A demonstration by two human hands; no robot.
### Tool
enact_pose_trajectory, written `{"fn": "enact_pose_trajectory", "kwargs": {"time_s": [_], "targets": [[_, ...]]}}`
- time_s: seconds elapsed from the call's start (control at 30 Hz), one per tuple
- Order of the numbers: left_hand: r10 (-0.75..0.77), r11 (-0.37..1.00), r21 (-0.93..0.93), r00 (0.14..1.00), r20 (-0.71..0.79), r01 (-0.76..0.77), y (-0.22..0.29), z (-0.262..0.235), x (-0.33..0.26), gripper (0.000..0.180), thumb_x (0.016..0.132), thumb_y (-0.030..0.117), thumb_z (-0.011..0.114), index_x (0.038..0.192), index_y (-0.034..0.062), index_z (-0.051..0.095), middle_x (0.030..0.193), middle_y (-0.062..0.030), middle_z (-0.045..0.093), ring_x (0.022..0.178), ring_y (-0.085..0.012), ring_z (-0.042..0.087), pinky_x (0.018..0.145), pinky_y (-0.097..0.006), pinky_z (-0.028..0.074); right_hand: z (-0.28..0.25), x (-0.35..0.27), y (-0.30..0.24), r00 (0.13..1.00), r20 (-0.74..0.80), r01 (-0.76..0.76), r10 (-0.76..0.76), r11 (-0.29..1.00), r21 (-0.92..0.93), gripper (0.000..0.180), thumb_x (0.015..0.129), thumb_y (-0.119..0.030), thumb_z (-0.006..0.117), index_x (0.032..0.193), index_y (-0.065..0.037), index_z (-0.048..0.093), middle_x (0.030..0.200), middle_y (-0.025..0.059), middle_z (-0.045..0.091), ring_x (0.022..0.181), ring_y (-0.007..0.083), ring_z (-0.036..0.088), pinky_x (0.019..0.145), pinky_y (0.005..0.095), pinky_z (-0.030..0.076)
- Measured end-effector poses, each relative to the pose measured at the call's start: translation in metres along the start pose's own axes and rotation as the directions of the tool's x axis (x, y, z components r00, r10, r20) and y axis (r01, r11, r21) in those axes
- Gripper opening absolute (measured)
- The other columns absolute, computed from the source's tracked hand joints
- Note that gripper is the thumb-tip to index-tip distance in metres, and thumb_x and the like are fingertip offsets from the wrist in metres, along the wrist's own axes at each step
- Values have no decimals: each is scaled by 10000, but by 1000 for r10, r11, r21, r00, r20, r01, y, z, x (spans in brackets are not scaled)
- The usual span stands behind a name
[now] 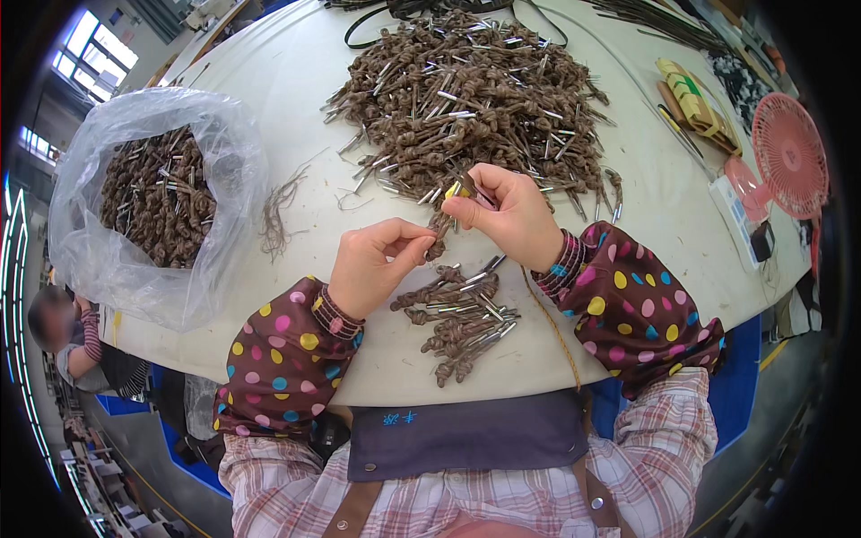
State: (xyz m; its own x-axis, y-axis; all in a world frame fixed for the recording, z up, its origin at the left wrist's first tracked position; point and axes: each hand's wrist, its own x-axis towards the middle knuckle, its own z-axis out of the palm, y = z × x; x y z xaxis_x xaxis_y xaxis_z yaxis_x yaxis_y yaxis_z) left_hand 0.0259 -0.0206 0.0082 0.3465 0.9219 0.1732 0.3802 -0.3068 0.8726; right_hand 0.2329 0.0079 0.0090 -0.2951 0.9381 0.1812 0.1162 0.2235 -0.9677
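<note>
Between the fingertips of my left hand (pixel 369 267) is a short brown knotted cord (pixel 437 242), pinched near its knot. Just above it, my right hand (pixel 518 220) is closed round a small yellow-and-dark tool (pixel 456 190) that looks like thread snips; the fingers cover most of it. A twisted tan string (pixel 553 332) runs from below the right hand to my apron. Under both hands lies a small group of knotted cords (pixel 466 327) with silvery metal tips. Beyond them rises a large heap of the same cords (pixel 475 103).
At the left stands a clear plastic bag (pixel 235 148) filled with knotted cords. Loose thread scraps (pixel 280 215) lie beside it on the white table (pixel 314 108). A pink fan (pixel 789 154) and a wrapped yellow-brown bundle (pixel 698 103) are at the right. Another person (pixel 79 336) sits far left.
</note>
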Motion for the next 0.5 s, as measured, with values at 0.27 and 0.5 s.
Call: {"fn": "enact_pose_trajectory", "kwargs": {"time_s": [0.27, 0.5], "targets": [[-109, 916, -349, 961, 255, 197, 0, -4, -2, 102, 945, 88, 510, 997, 26, 571, 925, -55, 678, 711, -58, 613, 572, -200, 499, -10, 7, -4, 942, 277, -252, 187, 943, 218, 149, 869, -212, 658, 888, -76, 598, 623, -80, 478, 568, -22, 372, 482, 154, 281], [-94, 849, -482, 959, 267, 217, -1, -4, -1, 134, 962, 137, 494, 992, 31, 571, 939, -47, 666, 805, -59, 594, 658, -200, 488, -6, 5, -7, 965, 248, -140, 82, 964, 227, 159, 849, -202, 671, 846, -52, 617, 671, -89, 455, 605, 7, 372, 530, 188, 314]]}}
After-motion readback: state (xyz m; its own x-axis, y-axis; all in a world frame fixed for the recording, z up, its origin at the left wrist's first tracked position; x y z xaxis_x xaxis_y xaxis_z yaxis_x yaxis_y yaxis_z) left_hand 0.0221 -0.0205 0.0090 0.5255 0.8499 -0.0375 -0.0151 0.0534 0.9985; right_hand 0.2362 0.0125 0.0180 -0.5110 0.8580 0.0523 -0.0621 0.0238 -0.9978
